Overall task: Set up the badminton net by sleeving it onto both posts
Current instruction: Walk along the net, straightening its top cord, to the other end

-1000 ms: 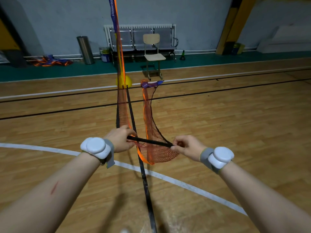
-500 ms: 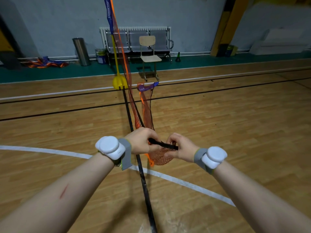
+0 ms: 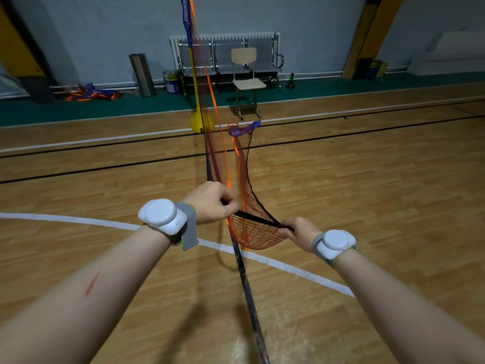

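Two hands reach forward over a glossy wooden floor (image 3: 367,195) of narrow varnished planks, crossed by white and black painted lines. The left hand (image 3: 211,202) is curled into a loose fist, knuckles up, thumb and fingers pinched shut on one end of a flat black band (image 3: 258,219); the right hand (image 3: 298,233), lower and nearer, is closed on the band's other end, so the band runs taut and slanting between them. From that band sags the net (image 3: 252,232), a soft orange mesh of small diamond openings, bunched into a drooping pouch just above the floor. Its loose edge trails away to a purple fabric tab (image 3: 242,129) lying on the planks, while the rest climbs in a narrow twisted strip to the far post (image 3: 195,82), a thin yellow pole standing upright on a rounded yellow base (image 3: 202,122). A dark, slender, scuffed pole (image 3: 248,290) lies flat along the floor beneath the hands. Each wrist carries a smooth white rounded tracker (image 3: 162,216) on a grey woven strap. Both forearms are bare and extended, the left bearing a thin red scratch.
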Demonstrator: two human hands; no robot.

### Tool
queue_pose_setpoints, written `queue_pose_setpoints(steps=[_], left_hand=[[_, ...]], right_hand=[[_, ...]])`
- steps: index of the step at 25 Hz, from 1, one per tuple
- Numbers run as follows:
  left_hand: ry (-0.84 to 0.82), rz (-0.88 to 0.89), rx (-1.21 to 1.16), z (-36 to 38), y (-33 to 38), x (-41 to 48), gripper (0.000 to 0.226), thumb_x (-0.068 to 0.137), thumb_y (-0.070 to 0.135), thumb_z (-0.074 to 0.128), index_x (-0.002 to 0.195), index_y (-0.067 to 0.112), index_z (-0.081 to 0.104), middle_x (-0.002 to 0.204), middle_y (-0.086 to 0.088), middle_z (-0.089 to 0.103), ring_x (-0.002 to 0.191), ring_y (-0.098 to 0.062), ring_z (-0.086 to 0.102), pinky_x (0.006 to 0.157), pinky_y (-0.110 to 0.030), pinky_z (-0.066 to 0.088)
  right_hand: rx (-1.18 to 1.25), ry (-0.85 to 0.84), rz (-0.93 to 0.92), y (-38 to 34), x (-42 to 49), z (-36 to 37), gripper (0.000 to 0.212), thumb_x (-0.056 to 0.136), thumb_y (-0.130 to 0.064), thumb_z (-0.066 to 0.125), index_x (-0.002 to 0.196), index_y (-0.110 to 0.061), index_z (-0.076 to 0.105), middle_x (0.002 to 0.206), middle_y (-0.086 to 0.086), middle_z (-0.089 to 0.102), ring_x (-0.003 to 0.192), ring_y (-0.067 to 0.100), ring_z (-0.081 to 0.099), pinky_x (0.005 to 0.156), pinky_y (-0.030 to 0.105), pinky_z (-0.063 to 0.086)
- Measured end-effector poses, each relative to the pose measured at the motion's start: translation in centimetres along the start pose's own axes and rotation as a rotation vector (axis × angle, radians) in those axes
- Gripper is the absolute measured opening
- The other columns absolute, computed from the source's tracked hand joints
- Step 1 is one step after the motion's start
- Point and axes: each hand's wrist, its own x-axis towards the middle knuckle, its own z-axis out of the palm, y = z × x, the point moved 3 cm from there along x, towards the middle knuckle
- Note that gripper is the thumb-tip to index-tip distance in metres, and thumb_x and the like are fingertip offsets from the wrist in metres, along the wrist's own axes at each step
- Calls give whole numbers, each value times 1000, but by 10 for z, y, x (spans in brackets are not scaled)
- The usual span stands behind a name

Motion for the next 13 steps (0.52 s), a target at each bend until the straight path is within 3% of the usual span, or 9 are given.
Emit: queue_pose_setpoints(steps=[1,3,5,7,10,11,13], left_hand=[[-7,-1,47,4,-7,-6,32,89,25,53,57,21,53,65,7,48,65,-19,49,60,-33,41],[-40,-47,130,13,-20,-13,14,88,28,54,85,17,62,91,7,49,88,-21,54,78,-39,48],[-112,-73,141,27,-24,-22,34,87,28,56,118,16,52,121,-2,48,107,-22,53,92,-38,48],[-142,65,123,43,-7,-31,56,84,19,57,137,21,37,146,-1,34,129,-20,42,107,-33,37],[-171,282,157,63,33,-32,65,80,11,56,141,24,35,151,3,30,144,-12,20,120,-33,9],[-179,300,170,65,43,-31,61,80,12,57,138,23,40,148,3,37,142,-12,25,120,-34,9],[-150,298,163,63,54,-34,43,81,15,57,123,22,55,127,1,57,126,-17,46,114,-34,25]], right_hand=[[13,33,-6,-1,-10,-1,27,95,-21,48,111,-6,63,76,1,59,77,20,52,65,25,33],[25,116,-60,-8,-28,-5,26,95,-23,49,105,-6,66,76,1,55,76,19,51,65,25,31],[-6,195,-136,-22,-51,-9,26,93,-25,52,101,-5,69,80,-1,51,78,16,49,68,23,31],[-53,216,-212,-40,-75,-9,27,91,-27,55,95,-5,70,76,-5,45,78,12,45,71,22,32],[-89,190,-277,-62,-97,-12,27,90,-29,57,98,-5,69,80,-9,43,82,10,44,76,26,37],[-94,186,-275,-65,-101,-13,27,89,-28,58,102,-6,68,85,-7,44,84,10,44,78,27,38],[-93,172,-247,-61,-111,-18,26,87,-24,61,104,-6,67,87,-3,46,84,12,45,76,26,37]])
